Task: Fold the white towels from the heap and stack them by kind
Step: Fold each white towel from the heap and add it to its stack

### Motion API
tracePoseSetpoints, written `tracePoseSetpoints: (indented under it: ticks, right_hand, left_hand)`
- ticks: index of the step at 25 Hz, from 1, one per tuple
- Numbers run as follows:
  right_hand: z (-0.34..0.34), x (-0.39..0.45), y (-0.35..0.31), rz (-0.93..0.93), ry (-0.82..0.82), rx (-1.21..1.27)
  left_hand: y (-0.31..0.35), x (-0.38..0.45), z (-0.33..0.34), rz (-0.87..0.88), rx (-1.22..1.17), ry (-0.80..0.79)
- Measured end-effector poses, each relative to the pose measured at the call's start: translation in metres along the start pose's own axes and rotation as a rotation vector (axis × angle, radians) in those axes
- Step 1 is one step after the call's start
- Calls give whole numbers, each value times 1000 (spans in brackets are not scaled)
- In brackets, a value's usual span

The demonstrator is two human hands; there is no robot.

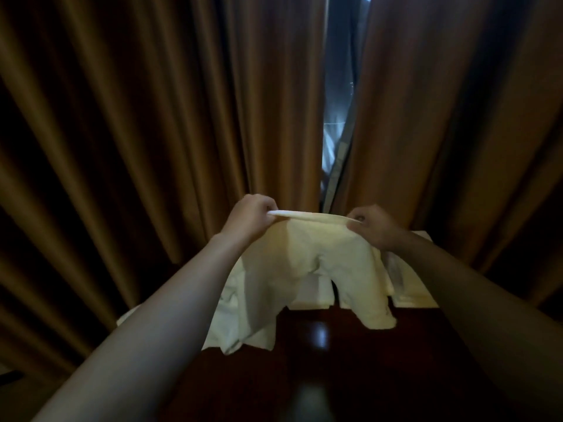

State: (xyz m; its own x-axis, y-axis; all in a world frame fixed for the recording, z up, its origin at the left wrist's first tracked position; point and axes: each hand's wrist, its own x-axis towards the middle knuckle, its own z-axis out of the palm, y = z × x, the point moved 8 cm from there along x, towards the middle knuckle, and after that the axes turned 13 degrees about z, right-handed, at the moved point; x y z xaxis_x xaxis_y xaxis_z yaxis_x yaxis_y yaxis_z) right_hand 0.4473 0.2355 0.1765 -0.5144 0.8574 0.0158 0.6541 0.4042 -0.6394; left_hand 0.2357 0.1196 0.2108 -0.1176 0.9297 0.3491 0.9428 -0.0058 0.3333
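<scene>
Curtains (152, 117): brown, drawn behind, narrow gap showing window.
Tabletop (320, 345): dark, glossy, near part bare.
Heap (234, 287): white towels on far left of tabletop; folded stack (408, 287) far right, partly hidden.
Towel (304, 263): held up in the air over tabletop, top edge stretched, lower part hangs bunched and uneven.
Left hand (249, 214): fingers pinching top-left corner.
Right hand (371, 226): fingers pinching top-right corner.
Risk: bunched lower half likely folds crooked; hanging hem could drag on heap; slack pinch drops corner.
</scene>
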Motion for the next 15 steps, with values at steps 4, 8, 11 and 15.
tracePoseSetpoints:
  ticks: [4,8,11,15]
  right_hand:
    - [1,-33,57,80,12,-85]
    - [8,-63,91,174,33,-157]
    - [24,-76,112,271,-1,-117]
    - [32,-85,123,393,-48,30]
  left_hand:
    - [38,-8,7,64,-67,3]
    - [56,-19,19,113,-133,-147]
    - [63,-28,14,137,-119,-120]
    - [49,-42,16,103,53,-188]
